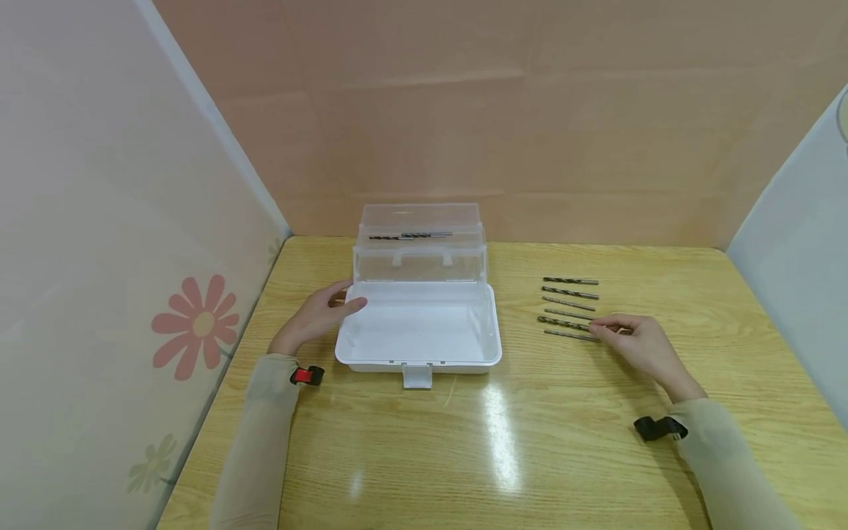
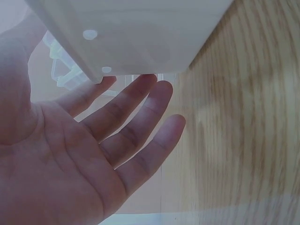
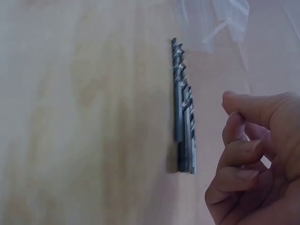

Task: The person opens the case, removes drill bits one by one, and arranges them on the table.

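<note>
A white storage box [image 1: 341,346] stands with its clear, tiered top folded back. My left hand [image 1: 318,313] is at its left side, thumb over the rim. In the left wrist view, outstretched fingers [image 2: 136,136] reach along the outer wall. My right hand [image 1: 639,350] hovers over the right of the table, thumb and index fingertips close together at the shank end of a drill bit [image 1: 563,322]. The right wrist view shows these fingertips [image 3: 229,101] with nothing between them, beside several drill bits [image 3: 183,108]; the other fingers are loosely curled.
More drill bits [image 1: 571,280] lie roughly parallel on the wooden table [image 1: 411,456]. Two other drill bits [image 1: 427,235] rest in the clear upper tray [image 1: 473,237]. A latch flap [image 1: 417,377] hangs at the box's front. Fabric-covered walls [image 1: 424,118] border the table.
</note>
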`<state>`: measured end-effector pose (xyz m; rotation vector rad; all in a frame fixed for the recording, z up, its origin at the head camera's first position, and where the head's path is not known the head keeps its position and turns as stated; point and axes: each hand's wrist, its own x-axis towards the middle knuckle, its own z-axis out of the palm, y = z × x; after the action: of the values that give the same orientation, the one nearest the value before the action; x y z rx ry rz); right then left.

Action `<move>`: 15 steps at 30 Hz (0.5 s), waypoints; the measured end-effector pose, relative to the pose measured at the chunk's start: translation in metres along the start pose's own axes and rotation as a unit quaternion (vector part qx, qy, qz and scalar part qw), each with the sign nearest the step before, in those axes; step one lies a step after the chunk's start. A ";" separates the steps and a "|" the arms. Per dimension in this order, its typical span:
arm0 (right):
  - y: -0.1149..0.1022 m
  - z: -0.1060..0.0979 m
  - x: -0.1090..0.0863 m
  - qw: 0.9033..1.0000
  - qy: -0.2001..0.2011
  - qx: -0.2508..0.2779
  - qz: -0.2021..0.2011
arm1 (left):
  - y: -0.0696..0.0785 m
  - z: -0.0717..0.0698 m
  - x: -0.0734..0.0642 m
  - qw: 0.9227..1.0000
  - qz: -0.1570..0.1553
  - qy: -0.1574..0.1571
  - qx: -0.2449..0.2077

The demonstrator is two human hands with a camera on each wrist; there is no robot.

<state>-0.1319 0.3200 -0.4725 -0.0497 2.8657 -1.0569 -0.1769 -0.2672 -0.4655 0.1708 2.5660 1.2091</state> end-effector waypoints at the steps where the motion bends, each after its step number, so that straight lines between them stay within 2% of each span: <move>1: -0.003 -0.001 0.001 1.000 0.000 -0.001 -0.006 | 0.000 0.000 0.000 1.000 0.000 0.000 0.000; 8: -0.030 -0.008 0.009 0.998 -0.009 -0.002 -0.058 | 0.001 0.000 0.000 1.000 0.000 -0.008 -0.005; 15: -0.071 -0.019 0.021 0.997 -0.025 -0.003 -0.074 | 0.001 -0.003 -0.001 1.000 0.007 -0.006 -0.005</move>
<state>-0.1549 0.2770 -0.4131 -0.2897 2.8579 -1.0561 -0.1768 -0.2689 -0.4632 0.1949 2.5522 1.2209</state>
